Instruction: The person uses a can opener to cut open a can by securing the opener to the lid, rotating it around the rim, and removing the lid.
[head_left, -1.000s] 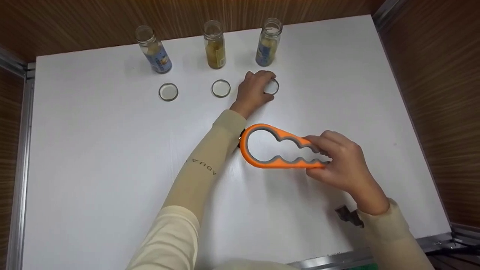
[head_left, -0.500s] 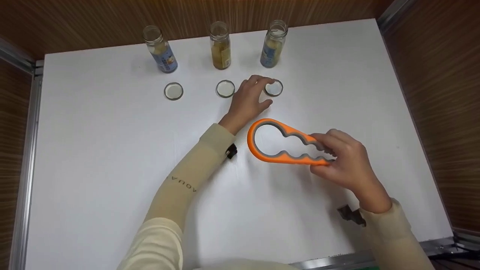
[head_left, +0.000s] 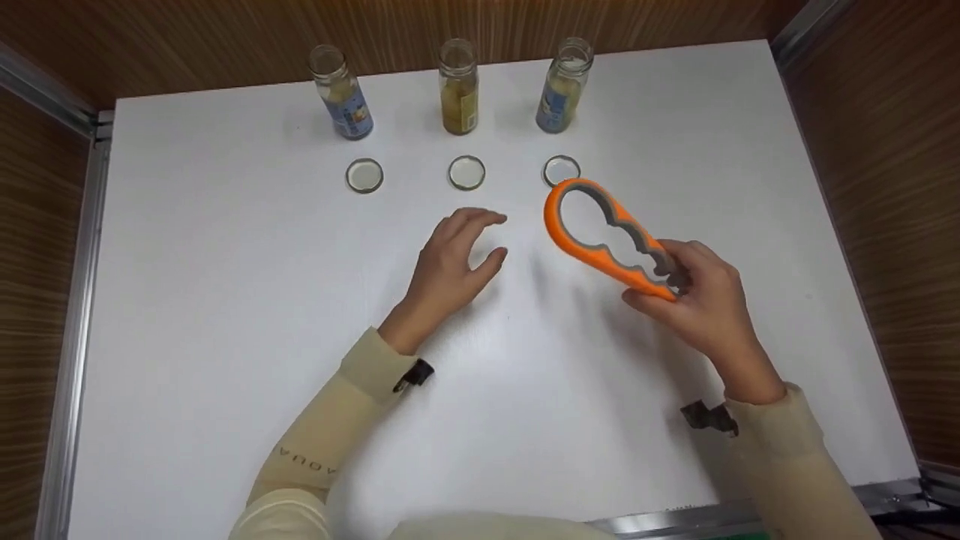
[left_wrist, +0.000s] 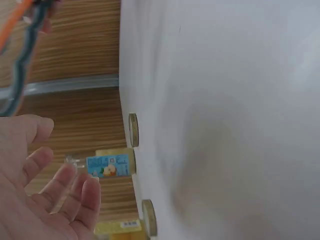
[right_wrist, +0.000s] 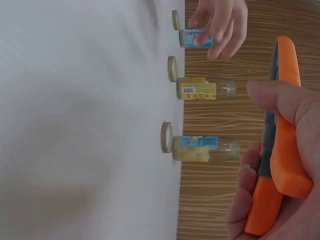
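My right hand [head_left: 701,292] grips the handle ends of an orange and grey jar opener [head_left: 592,251], held above the table with its round loop toward the far side. My left hand [head_left: 454,262] hovers over the table, fingers loosely bent and holding nothing. Beyond it lie three lids with their pale insides up: a left lid [head_left: 364,175], a middle lid [head_left: 466,172] and a right lid [head_left: 562,169], partly overlapped by the opener in the head view. Behind them stand three uncapped glass jars: left jar [head_left: 345,97], middle jar [head_left: 459,94] and right jar [head_left: 562,90], with yellowish contents.
The white table [head_left: 225,300] backs onto a wood-grain panel [head_left: 390,30], and another such panel [head_left: 885,172] rises on the right. Metal rails [head_left: 64,360] run along the left side and near front edge.
My left hand has drawn away from the right lid, toward me and to the left, leaving it lying there. The right hand has tilted the opener, so its loop has moved up and right.
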